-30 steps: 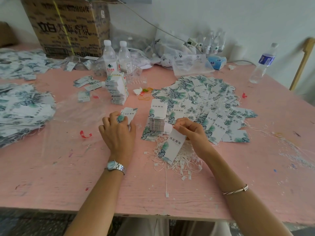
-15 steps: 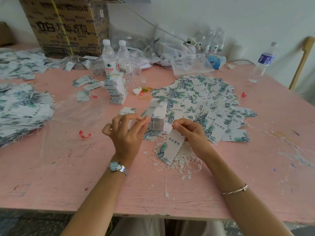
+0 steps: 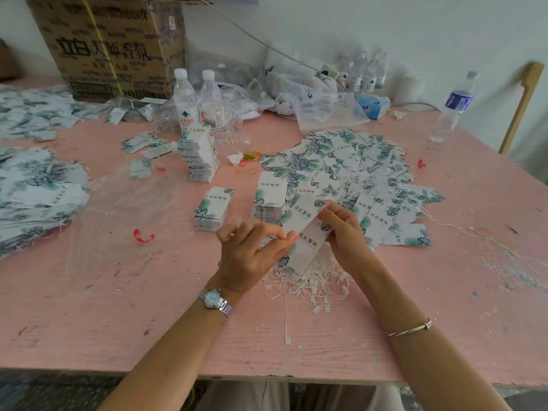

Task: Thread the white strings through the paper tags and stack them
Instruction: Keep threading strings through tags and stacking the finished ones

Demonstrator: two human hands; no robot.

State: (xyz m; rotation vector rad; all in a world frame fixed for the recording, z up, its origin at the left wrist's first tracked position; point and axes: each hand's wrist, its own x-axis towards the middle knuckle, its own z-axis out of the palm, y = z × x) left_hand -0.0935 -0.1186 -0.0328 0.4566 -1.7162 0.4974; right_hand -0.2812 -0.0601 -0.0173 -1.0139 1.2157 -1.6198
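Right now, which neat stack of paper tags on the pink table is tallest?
The stack of white leaf-printed paper tags right before the two clear plastic bottles; the other two stacks are clearly lower.

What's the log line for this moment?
left hand: pinches upper tag | right hand: holds lower tag | white strings: loose pile on table | tag stack: beyond hands
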